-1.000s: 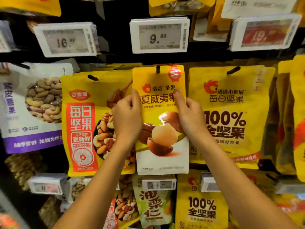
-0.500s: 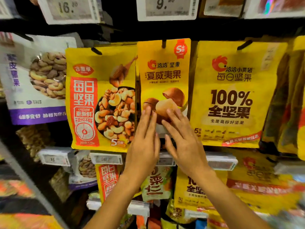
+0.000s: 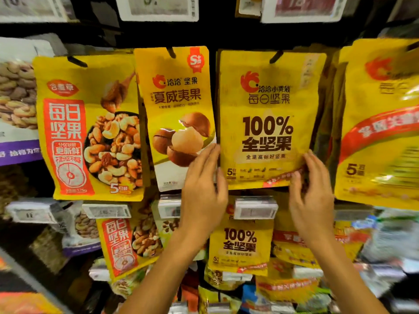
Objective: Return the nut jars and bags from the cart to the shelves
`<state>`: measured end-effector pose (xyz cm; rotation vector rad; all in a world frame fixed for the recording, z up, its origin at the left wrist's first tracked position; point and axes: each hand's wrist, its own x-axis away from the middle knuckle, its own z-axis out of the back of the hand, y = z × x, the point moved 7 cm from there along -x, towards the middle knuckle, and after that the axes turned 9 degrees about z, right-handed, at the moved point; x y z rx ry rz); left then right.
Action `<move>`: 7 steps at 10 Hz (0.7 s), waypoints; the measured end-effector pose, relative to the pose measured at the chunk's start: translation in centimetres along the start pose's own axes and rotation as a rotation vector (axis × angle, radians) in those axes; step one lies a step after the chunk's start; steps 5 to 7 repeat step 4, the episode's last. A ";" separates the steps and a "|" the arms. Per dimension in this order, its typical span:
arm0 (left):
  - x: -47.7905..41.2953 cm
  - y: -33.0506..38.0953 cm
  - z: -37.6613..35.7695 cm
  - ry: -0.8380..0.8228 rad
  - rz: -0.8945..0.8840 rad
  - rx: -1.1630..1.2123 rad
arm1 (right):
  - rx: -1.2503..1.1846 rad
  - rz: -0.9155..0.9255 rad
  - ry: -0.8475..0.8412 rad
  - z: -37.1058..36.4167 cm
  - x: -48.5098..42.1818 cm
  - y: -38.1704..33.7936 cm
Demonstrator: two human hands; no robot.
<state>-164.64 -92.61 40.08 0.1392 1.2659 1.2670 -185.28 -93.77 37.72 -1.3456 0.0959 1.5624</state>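
A yellow foil pouch printed with macadamia nuts (image 3: 174, 114) is hung on a shelf peg (image 3: 171, 52) at eleven o'clock from the left hand (image 3: 204, 189), whose straight fingers are laid against the edge of a yellow pouch marked 100% (image 3: 267, 118). That pouch's five o'clock corner is met by bent fingers of the right hand (image 3: 310, 196); a grip cannot be told.

We read 每日坚果 on the left mixed-nut bag (image 3: 88, 128), 夏威夷果 and S+ on the macadamia bag (image 3: 174, 118), 100% 全坚果 on the right-hand bag (image 3: 267, 118).
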 end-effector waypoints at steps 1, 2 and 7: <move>-0.7 0.7 -2.9 -0.098 0.111 0.038 | -0.030 -0.056 -0.059 -0.7 -0.4 1.2; -0.6 0.3 -3.6 -0.114 0.170 0.044 | -0.013 -0.048 -0.070 -0.9 -0.5 1.1; 1.3 -0.7 0.1 -0.023 0.235 0.097 | -0.079 0.012 -0.089 -0.2 2.2 -1.9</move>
